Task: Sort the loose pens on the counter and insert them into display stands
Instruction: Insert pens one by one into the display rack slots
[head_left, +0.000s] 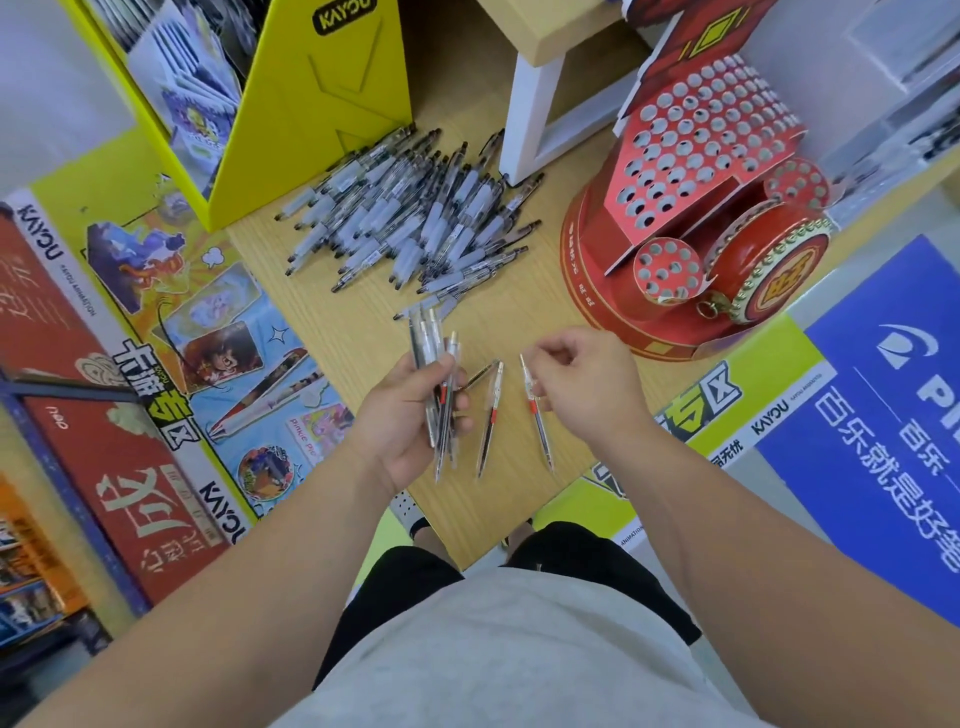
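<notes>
Loose pen pile (415, 218) heaped upper centre on counter (322, 322). Pen bundle (428, 343) gripped in left hand (400, 421), centre; red-banded pen (488, 415) flat beside it; second pen (543, 436) pinched by right hand (587, 384). Red perforated display stand (696, 208) upper right.

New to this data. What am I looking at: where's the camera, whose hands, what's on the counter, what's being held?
No robot here: a person works bare-handed, and the single picture comes from a wide-angle camera on their head, looking down. On the wooden counter lie a big pile of loose pens and a red display stand with many empty holes. The left hand holds a bundle of pens; the right hand pinches one red-banded pen. Another pen lies between the hands.
</notes>
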